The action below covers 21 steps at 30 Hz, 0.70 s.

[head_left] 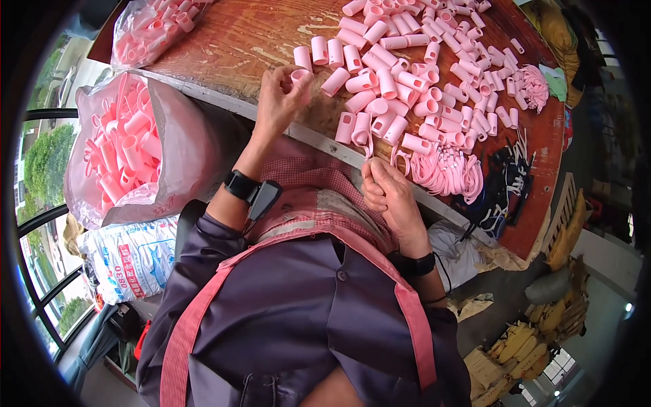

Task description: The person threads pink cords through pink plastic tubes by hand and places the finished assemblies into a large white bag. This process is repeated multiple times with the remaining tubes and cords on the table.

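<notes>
Over the table's near edge, my left hand (280,102) pinches a short pink plastic tube (298,75) between thumb and fingers. My right hand (392,197) is closed at the edge, its fingertips on a thin pink cord (369,148) that hangs by a pink tube (361,127) with a slot in its side. What lies inside the right fist is hidden. Just beyond that hand rests a bundle of pink cords (451,171). Many more loose pink tubes (386,83) are spread over the wooden table, some standing and some lying.
An open plastic bag (180,129) of pink parts stands at the left on a white printed sack (139,261). Another clear bag (146,41) of tubes sits at the far left of the wooden table (237,41). Dark cords (505,183) lie at the right.
</notes>
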### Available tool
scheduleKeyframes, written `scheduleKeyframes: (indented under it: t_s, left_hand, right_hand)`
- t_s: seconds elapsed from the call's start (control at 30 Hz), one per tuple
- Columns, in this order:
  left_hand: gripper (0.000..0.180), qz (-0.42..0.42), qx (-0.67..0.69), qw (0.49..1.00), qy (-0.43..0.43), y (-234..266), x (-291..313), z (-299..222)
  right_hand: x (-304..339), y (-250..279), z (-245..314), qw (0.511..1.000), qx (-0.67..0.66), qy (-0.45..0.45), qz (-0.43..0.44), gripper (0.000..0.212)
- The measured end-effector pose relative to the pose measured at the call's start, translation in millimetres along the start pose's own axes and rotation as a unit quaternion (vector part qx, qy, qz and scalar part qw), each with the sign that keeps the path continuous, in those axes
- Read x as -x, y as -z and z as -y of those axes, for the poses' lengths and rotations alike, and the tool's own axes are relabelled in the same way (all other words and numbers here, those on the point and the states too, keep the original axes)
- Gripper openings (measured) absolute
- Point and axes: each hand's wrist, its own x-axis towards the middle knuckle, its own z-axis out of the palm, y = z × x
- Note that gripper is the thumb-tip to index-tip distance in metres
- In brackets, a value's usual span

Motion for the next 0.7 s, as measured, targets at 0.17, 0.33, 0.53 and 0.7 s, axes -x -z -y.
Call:
scheduleKeyframes:
  t_s: [0.17, 0.33, 0.53, 0.7]
  left_hand:
    - [0.050, 0.144, 0.534, 0.804, 0.219, 14, 16, -30]
    - [0.053, 0.197, 0.570, 0.770, 0.210, 7, 24, -49]
    - [0.047, 0.213, 0.551, 0.788, 0.172, 0, 33, -67]
    - [0.038, 0.220, 0.459, 0.858, 0.071, -7, 35, -73]
  right_hand:
    - [-5, -16, -3, 0.996, 0.047, -0.053, 0.053, 0.030]
    - [-4, -28, -1, 0.992, 0.084, -0.067, 0.065, 0.031]
    - [-3, -22, -4, 0.994, 0.057, -0.071, 0.065, 0.030]
    - [-2, -19, -8, 0.996, 0.015, -0.059, 0.062, 0.029]
